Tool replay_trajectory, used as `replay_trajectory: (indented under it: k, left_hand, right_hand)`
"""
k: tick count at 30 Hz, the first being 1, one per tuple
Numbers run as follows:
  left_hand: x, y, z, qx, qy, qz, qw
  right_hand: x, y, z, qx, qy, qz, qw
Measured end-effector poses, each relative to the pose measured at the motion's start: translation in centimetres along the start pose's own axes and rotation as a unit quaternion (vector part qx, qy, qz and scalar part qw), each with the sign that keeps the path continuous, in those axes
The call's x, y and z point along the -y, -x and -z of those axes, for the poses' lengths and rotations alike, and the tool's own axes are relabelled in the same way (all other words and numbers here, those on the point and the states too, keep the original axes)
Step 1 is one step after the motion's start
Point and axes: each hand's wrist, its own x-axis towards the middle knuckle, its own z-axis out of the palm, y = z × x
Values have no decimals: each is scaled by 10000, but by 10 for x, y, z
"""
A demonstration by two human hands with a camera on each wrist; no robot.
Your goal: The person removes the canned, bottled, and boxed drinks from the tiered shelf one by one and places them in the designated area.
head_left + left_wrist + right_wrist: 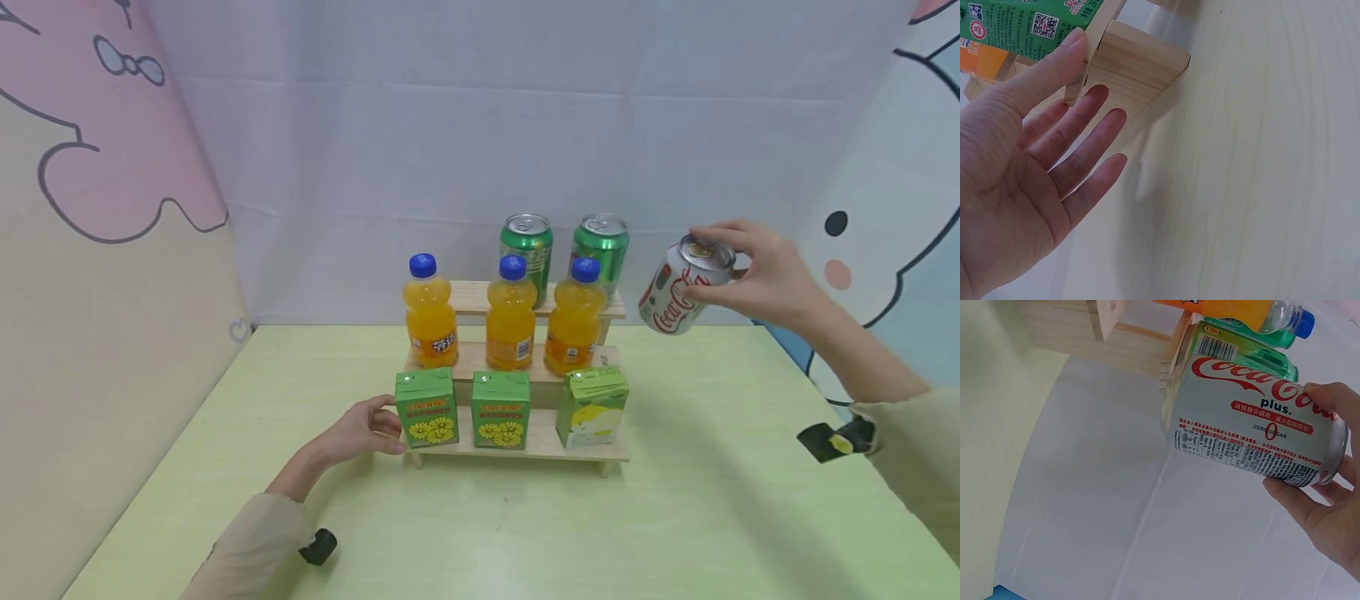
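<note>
In the head view my right hand [772,271] grips a white Coca-Cola can [678,287] near its top, tilted in the air right of the wooden tiered shelf [517,450]. The right wrist view has the same can [1254,422] between thumb and fingers, its red lettering facing the camera. My left hand [363,433] is at the left end of the lowest tier, beside a green juice carton [427,412]. Its fingers are spread and relaxed in the left wrist view, with the thumb [1063,56] right at the carton [1029,25] and nothing in the palm.
Two more cartons [501,412] [592,408] stand on the lowest tier. Several orange drink bottles [512,321] with blue caps fill the middle tier. Green cans [527,250] stand on the top tier. Behind is a pale cloth wall [337,167]; below, a light wood-grain table [450,533].
</note>
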Motion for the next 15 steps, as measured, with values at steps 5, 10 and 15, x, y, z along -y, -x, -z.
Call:
replay_trajectory:
  k: [5, 10, 15]
  left_hand:
    - [-1, 0, 0, 16, -25, -4, 10000]
    - [1, 0, 1, -18, -62, 52, 10000]
    - [0, -1, 1, -16, -60, 64, 10000]
  right_hand:
    - [-13, 3, -13, 25, 56, 107, 9999]
    - [-23, 7, -25, 75, -3, 9, 10000]
    - [-31, 10, -35, 247, 60, -108, 9996]
